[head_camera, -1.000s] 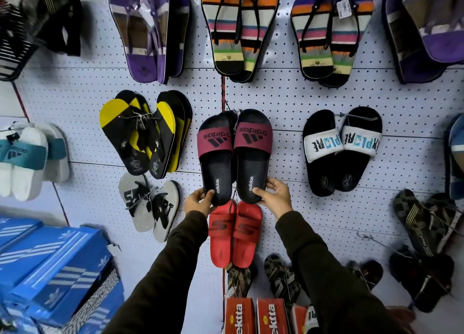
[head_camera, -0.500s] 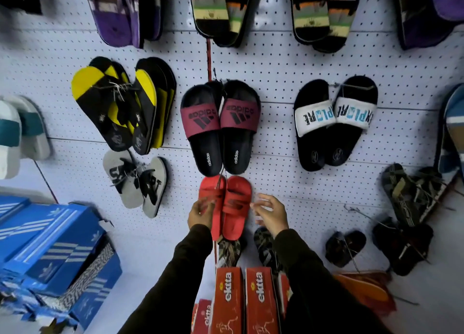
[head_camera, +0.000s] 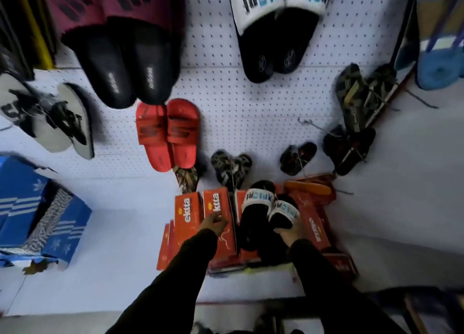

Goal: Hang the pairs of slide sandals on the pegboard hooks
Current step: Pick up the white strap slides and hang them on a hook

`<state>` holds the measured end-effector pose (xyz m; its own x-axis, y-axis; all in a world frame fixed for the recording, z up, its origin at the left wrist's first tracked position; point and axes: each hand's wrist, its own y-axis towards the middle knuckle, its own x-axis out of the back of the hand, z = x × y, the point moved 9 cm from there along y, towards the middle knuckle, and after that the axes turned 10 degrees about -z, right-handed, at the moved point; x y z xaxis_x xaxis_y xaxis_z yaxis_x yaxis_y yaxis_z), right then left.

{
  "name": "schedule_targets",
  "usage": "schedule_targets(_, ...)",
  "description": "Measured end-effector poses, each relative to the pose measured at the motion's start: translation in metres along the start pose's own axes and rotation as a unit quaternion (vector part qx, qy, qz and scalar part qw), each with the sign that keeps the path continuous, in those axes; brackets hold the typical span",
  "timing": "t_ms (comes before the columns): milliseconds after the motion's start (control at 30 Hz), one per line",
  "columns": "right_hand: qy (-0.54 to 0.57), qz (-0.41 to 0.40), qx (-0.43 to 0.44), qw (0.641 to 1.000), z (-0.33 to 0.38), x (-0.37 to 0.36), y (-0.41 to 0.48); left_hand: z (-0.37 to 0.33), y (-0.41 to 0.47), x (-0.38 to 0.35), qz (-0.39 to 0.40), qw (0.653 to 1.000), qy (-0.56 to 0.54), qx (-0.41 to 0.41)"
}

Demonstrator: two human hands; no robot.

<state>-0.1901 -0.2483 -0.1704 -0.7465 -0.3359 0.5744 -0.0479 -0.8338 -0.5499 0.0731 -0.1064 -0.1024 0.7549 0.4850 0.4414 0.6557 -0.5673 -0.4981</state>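
Note:
A pair of black slides with white lettered straps (head_camera: pixel 266 208) lies on the red shoe boxes (head_camera: pixel 190 208) at the foot of the white pegboard (head_camera: pixel 251 112). My right hand (head_camera: pixel 288 234) is under the pair's heel end and grips it. Beside it, my left hand (head_camera: pixel 213 224) rests with fingers spread on a red box and holds nothing. On the board hang black slides with maroon straps (head_camera: pixel 123 52), a red pair (head_camera: pixel 165 135) and a matching black-and-white pair (head_camera: pixel 273 29).
Blue striped shoe boxes (head_camera: pixel 32 208) are stacked at the left. Grey flip-flops (head_camera: pixel 50 117) hang left; dark patterned sandals (head_camera: pixel 361 97) and small pairs (head_camera: pixel 231 167) hang low on the board. An orange sole (head_camera: pixel 308 186) lies on the boxes. A bare hook (head_camera: pixel 308 123) sticks out right of centre.
My view has dropped toward the floor boxes. Both hands left the red pair and came down; the right hand has taken hold of the black-and-white slides.

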Motion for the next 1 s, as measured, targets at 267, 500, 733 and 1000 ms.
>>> schedule_targets(267,0.078,0.092,-0.149,0.982,-0.026,-0.007,-0.061,0.017,-0.007,-0.086,0.058,0.995,0.041,0.070)
schedule_targets(500,0.219,0.085,-0.172,0.957,-0.032,-0.011,-0.068,0.028,-0.011,-0.086,0.036,0.990,0.076,0.116)
schedule_targets(733,0.252,0.054,-0.150,0.955,-0.031,0.011,-0.067,0.040,-0.025,-0.082,0.023,0.987,-0.038,0.151)
schedule_targets(1000,0.318,0.049,-0.029,0.946,0.033,0.036,-0.080,-0.012,-0.043,-0.036,-0.031,0.988,-0.146,0.050)
